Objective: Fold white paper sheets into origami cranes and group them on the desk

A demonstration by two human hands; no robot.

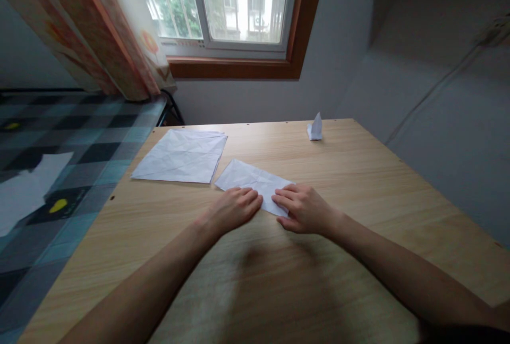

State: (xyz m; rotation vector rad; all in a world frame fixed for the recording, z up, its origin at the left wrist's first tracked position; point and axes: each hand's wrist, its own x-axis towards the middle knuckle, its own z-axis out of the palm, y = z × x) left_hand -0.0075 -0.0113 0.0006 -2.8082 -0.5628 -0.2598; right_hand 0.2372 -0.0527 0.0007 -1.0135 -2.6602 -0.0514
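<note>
A folded white paper (250, 178) lies on the wooden table (358, 190) in front of me. My left hand (235, 208) rests flat on its near edge with the fingers stretched out together. My right hand (303, 209) lies flat on the paper's near right corner, fingers extended toward the left hand. Both hands press down on the sheet; neither grips it.
A stack of creased white sheets (181, 156) lies to the left on the table. A small folded paper figure (315, 128) stands near the far edge. A bed with a checked cover (75, 158) adjoins the table's left side, with a white sheet (27, 187) on it.
</note>
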